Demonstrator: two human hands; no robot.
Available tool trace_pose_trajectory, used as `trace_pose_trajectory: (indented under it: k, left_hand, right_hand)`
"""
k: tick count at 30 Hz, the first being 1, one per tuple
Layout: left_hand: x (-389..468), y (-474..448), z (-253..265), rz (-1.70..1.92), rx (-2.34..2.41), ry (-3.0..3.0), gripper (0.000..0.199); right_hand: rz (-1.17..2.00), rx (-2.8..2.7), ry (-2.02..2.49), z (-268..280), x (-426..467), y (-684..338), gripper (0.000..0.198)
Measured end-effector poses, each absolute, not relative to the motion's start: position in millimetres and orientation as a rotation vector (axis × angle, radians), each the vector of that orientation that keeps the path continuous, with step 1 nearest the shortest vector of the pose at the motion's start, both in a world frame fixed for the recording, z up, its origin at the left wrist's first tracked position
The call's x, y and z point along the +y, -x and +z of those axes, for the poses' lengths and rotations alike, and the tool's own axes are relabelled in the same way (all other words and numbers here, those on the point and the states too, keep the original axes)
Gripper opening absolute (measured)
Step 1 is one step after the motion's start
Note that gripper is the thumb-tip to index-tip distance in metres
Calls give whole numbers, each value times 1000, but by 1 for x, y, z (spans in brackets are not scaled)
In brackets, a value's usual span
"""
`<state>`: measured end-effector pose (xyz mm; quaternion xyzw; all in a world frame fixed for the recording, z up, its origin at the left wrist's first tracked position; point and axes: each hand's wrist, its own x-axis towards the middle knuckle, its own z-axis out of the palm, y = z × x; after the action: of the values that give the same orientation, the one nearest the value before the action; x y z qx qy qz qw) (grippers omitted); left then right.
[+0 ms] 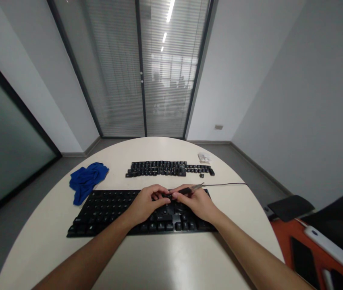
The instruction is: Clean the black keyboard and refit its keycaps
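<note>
A black keyboard (104, 211) lies across the round white table (159, 262) in front of me. My left hand (146, 203) rests on its middle, fingertips pinched on a small dark piece, probably a keycap. My right hand (198, 201) meets it from the right and grips a thin tool with a black handle and metal tip (189, 189), which points up to the right. Beyond the keyboard, several loose black keycaps (168, 168) are laid out in rows.
A crumpled blue cloth (86, 180) lies at the table's left. A small white wad (204, 157) sits at the far right, and a thin cable (225, 184) runs off the right edge. An orange surface with a white device (328, 245) stands lower right.
</note>
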<state>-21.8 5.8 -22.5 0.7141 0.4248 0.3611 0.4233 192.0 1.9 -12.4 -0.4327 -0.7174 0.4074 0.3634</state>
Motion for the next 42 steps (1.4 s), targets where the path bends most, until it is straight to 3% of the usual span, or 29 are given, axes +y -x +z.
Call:
trace_pose_trajectory:
  k: [18,28,35,38,42]
  left_hand:
    - [-3,20,-23,961,986,-2049,8]
    - [-7,19,-25,899,1088,-2271,13]
    - [-7,20,-25,879,1077,-2239,17]
    - [-4,19,-25,915,1091,-2116,14]
    - [0,18,-26,977,1105,-1881,15]
  right_hand:
    - [1409,-1552,1079,-24,9,-186,35]
    - [1442,-1442,1067,-27,9,-185,33]
    - [1463,-1448,1117,-27,10,-184,42]
    - [1308,-1530,1153,-19,10,-188,46]
    - [712,-1858,1089,-4,7,-200,40]
